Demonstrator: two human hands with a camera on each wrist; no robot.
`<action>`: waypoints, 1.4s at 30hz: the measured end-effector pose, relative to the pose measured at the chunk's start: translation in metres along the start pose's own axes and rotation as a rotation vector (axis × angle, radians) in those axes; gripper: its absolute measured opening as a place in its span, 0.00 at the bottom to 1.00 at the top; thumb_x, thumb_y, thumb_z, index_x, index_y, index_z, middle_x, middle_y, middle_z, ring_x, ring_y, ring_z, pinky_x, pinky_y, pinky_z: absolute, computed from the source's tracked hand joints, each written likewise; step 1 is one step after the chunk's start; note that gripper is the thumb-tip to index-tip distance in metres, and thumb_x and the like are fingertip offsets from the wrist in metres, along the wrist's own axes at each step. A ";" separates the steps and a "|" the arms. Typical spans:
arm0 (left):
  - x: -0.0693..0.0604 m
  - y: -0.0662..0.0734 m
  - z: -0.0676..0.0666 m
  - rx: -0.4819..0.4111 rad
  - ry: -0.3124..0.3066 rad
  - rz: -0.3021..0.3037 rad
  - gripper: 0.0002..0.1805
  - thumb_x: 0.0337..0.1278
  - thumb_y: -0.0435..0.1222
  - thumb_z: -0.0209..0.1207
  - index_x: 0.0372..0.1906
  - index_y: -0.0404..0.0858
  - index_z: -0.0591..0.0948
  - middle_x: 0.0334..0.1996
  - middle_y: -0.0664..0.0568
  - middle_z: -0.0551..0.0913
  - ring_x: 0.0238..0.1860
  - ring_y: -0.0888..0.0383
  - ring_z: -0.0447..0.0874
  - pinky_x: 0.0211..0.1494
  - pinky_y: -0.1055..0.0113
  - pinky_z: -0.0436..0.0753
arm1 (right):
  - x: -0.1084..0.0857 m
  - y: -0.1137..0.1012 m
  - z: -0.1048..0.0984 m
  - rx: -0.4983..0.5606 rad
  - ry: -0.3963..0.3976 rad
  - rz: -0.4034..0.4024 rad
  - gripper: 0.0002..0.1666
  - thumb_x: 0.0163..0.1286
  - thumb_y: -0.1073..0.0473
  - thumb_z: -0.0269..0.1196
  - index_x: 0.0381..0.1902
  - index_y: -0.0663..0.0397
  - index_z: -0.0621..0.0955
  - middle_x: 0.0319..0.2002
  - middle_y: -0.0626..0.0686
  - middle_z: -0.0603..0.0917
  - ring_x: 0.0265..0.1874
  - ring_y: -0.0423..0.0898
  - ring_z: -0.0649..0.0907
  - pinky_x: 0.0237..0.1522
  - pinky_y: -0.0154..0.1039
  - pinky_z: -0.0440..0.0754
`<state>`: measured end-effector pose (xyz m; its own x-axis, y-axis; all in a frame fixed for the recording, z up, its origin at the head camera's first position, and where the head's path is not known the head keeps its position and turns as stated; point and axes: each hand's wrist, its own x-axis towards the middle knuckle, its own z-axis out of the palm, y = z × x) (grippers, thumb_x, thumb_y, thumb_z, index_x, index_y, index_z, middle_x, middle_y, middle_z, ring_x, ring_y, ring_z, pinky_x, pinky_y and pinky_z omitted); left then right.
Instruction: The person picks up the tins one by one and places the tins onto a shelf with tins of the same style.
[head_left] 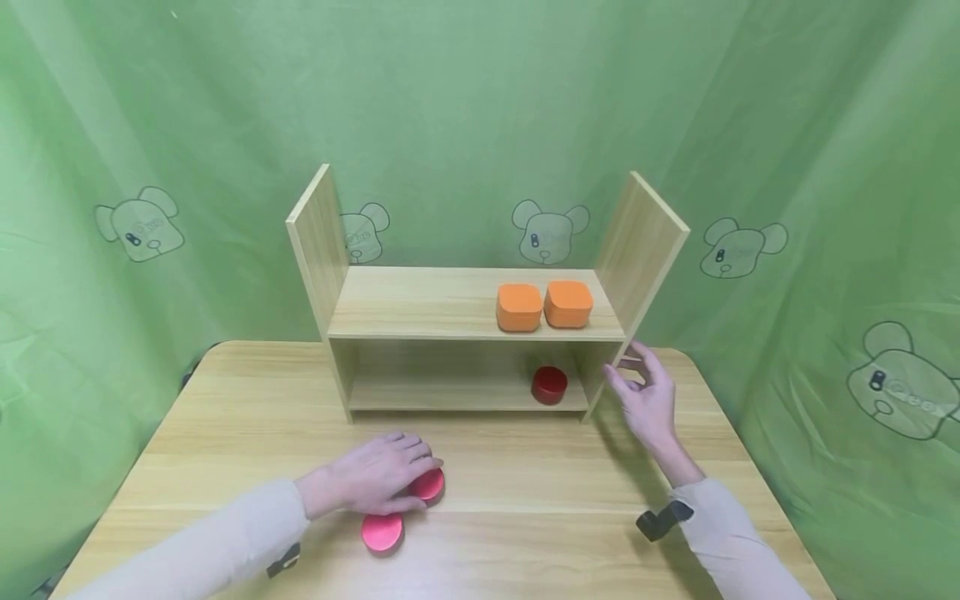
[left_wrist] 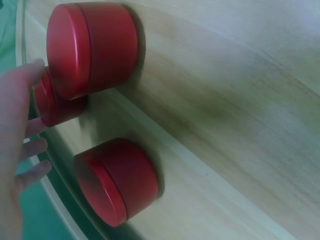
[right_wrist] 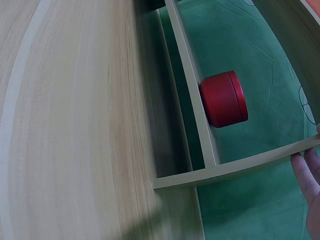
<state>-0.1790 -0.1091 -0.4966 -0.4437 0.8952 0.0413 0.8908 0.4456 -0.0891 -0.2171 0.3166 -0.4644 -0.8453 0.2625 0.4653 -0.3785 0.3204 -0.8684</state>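
Note:
My left hand (head_left: 386,473) reaches over red round tins on the table, fingers apart and loosely bent. One red tin (head_left: 429,484) shows beside its fingers and another red tin (head_left: 382,532) stands nearer me. In the left wrist view a third red tin (left_wrist: 62,107) is partly hidden behind the upper tin (left_wrist: 107,47); no firm grasp shows. My right hand (head_left: 651,402) holds the right side panel of the wooden shelf (head_left: 480,327), with fingers on the outside and the thumb at the front edge. Inside the lower level sits a dark red tin (head_left: 550,385).
Two orange square tins (head_left: 519,307) stand side by side on the shelf's upper board, toward the right. The shelf stands toward the back of the wooden table (head_left: 525,533). A green curtain (head_left: 480,108) hangs behind and on both sides.

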 end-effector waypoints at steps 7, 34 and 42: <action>0.003 -0.001 0.002 0.011 -0.025 -0.008 0.31 0.71 0.59 0.60 0.69 0.45 0.78 0.58 0.55 0.85 0.61 0.57 0.83 0.70 0.59 0.83 | 0.001 0.000 0.000 0.004 0.004 -0.004 0.32 0.64 0.79 0.67 0.67 0.70 0.76 0.49 0.32 0.83 0.44 0.29 0.85 0.39 0.23 0.88; 0.012 0.000 0.001 -0.026 -0.006 -0.016 0.32 0.69 0.59 0.62 0.69 0.44 0.78 0.57 0.54 0.85 0.59 0.57 0.84 0.69 0.58 0.84 | 0.001 -0.001 0.000 0.009 -0.001 -0.012 0.32 0.64 0.80 0.67 0.67 0.70 0.76 0.50 0.38 0.83 0.44 0.29 0.85 0.40 0.23 0.88; 0.025 -0.002 -0.012 -0.036 0.048 -0.051 0.33 0.67 0.58 0.65 0.68 0.44 0.79 0.58 0.53 0.86 0.61 0.55 0.83 0.70 0.56 0.84 | 0.001 0.000 0.000 0.014 0.001 -0.001 0.31 0.64 0.79 0.67 0.66 0.70 0.77 0.49 0.37 0.83 0.44 0.29 0.85 0.41 0.23 0.88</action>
<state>-0.1906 -0.0874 -0.4830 -0.4837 0.8703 0.0930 0.8707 0.4893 -0.0497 -0.2178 0.3168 -0.4634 -0.8447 0.2632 0.4661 -0.3844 0.3079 -0.8703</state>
